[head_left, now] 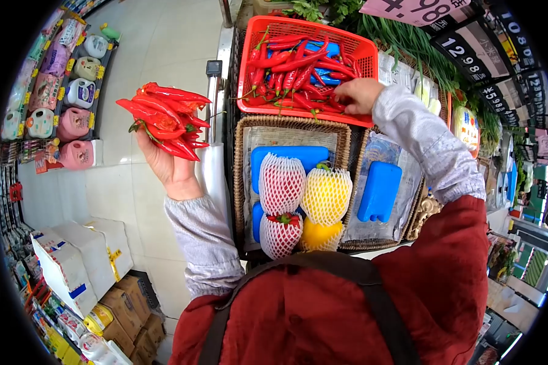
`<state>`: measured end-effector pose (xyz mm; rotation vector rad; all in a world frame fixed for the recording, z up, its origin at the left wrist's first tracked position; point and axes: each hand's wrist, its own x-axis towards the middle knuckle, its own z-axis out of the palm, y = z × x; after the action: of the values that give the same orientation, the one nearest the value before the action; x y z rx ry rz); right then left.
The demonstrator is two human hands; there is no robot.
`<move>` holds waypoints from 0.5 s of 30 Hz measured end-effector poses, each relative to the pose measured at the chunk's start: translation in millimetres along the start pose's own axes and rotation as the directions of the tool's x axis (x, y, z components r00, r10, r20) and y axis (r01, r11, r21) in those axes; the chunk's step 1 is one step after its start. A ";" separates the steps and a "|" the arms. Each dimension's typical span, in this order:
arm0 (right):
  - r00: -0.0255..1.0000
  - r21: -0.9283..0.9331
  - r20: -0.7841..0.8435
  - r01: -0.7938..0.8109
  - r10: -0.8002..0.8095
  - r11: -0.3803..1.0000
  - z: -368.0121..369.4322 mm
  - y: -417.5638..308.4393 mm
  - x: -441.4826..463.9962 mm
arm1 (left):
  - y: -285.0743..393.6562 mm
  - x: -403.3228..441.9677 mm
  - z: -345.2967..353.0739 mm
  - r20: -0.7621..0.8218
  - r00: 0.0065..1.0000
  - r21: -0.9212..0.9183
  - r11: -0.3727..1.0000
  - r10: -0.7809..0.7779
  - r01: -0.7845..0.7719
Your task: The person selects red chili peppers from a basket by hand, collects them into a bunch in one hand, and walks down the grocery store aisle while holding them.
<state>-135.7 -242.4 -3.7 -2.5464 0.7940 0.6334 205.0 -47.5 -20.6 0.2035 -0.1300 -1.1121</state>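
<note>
My left hand (pixel 172 172) holds up a thick bunch of red chili peppers (pixel 167 115) over the aisle, left of the display. Its fingers are mostly hidden behind the bunch. At the right end of a red plastic basket (pixel 370 52), my right hand (pixel 360 95) reaches in with curled fingers closed at a red chili pepper. Many loose chili peppers (pixel 295 64) fill this basket, some lying over a blue ice pack (pixel 327 78).
Below stands a wicker basket (pixel 240 182) with red and yellow bell peppers (pixel 326 193) in foam nets. Beside it, another wicker basket holds a blue ice pack (pixel 380 191). Price signs (pixel 475 50) hang at upper right. White boxes (pixel 82 258) and detergent shelves line the left.
</note>
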 end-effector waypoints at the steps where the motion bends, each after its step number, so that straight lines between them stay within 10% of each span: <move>1: 0.999 -0.047 -0.033 -0.010 0.008 0.999 8.9 -5.7 2.1 | 0.2 0.3 -1.3 -0.004 1.000 -0.003 1.000 0.006 -0.006; 6: 0.990 0.042 -0.139 -0.030 0.036 0.999 12.7 -0.2 1.7 | 1.9 1.7 -7.3 -0.063 0.998 -0.063 0.998 0.018 -0.022; 9: 0.990 0.747 -0.089 -0.007 0.110 0.665 -3.9 18.5 -3.8 | -0.1 0.5 -1.0 -0.023 1.000 -0.079 0.997 -0.015 0.014; 15: 0.957 0.751 -0.262 0.123 0.123 0.649 -84.2 -19.4 -2.6 | 0.1 2.0 -6.1 -0.033 0.999 -0.056 0.998 0.009 -0.011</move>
<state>-100.6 -267.8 71.1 -1.8375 0.9080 -0.1182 207.2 -48.7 -26.5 0.1709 -0.0705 -1.1009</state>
